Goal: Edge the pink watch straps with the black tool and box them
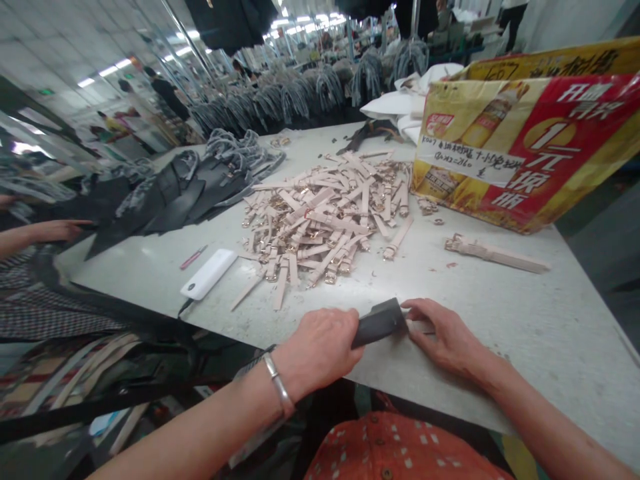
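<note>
My left hand (325, 337) is wrapped round a dark, block-ended tool (383, 321), whose exact kind I cannot make out. Its broad end points right, close to the fingertips of my right hand (445, 337). Between that hand's thumb and fingers shows a narrow pale strip (423, 327), mostly hidden; the hand rests low over the table's near edge. Beyond both hands lies a heap of pale pink buckle straps (320, 227) with gold-coloured buckles. A few more buckle straps (497, 255) lie together, apart from the heap, on the right.
A white power bank (209, 274) with a cable and a pink pen-like tool (193, 257) lie left of the heap. Dark bag pieces (170, 190) cover the table's far left, by another person's hand (57, 231). A yellow and red carton (520, 150) stands at the right.
</note>
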`<action>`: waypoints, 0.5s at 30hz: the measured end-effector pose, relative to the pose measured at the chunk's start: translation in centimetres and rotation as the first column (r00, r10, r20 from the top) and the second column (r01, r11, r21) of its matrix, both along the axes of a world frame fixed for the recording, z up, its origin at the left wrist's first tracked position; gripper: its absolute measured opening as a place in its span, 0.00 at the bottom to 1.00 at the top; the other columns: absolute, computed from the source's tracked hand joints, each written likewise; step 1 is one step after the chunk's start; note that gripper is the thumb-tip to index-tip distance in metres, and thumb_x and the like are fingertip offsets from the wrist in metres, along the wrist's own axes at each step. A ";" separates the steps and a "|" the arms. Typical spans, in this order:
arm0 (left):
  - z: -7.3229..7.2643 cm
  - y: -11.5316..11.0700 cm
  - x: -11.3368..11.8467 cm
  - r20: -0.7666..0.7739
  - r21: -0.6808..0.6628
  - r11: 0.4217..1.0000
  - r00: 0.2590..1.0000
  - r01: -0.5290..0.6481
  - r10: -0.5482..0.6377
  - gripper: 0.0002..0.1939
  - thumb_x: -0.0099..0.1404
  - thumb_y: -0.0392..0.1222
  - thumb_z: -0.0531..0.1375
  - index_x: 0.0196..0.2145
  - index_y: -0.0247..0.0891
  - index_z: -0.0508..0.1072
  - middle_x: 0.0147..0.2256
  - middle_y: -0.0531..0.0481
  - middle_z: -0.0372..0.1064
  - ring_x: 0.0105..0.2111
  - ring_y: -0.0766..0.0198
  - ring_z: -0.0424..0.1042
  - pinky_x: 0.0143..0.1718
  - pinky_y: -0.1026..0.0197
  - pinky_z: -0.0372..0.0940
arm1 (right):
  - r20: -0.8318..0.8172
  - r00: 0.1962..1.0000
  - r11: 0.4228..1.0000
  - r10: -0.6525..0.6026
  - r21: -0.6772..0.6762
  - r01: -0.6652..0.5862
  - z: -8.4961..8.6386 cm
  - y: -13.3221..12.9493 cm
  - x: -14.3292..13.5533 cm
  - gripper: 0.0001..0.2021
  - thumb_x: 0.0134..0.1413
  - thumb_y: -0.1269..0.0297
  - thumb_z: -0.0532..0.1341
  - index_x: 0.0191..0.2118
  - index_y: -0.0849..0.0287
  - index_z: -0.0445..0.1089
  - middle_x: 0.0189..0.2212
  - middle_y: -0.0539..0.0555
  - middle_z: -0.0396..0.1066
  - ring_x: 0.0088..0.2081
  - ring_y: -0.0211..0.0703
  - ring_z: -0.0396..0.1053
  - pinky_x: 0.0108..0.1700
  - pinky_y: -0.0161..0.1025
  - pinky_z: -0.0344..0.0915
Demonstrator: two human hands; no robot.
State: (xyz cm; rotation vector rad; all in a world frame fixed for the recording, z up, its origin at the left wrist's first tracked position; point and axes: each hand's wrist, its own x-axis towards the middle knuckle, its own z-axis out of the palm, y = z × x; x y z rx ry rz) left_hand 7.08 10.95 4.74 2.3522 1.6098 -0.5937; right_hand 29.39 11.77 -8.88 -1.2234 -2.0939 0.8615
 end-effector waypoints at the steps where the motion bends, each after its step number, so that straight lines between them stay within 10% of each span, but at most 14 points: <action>1: -0.1 0.2 -0.3 0.008 0.008 1.000 1.000 -0.023 0.023 0.12 0.61 0.46 0.53 0.37 0.37 0.69 0.33 0.44 0.73 0.37 0.55 0.74 0.37 0.59 0.66 | 0.000 1.000 1.000 0.000 0.010 0.000 0.0 0.0 0.0 0.19 0.50 0.70 0.58 0.51 0.57 0.63 0.39 0.55 0.69 0.40 0.45 0.68 0.44 0.43 0.64; 15: -1.6 -1.4 -5.3 0.141 -0.105 0.971 0.964 -0.213 0.227 0.15 0.59 0.51 0.53 0.35 0.39 0.71 0.33 0.47 0.73 0.33 0.60 0.73 0.33 0.63 0.64 | 0.056 0.994 0.990 0.091 0.100 -0.096 0.6 0.2 0.3 0.12 0.48 0.72 0.60 0.41 0.58 0.68 0.40 0.57 0.68 0.42 0.47 0.65 0.44 0.45 0.63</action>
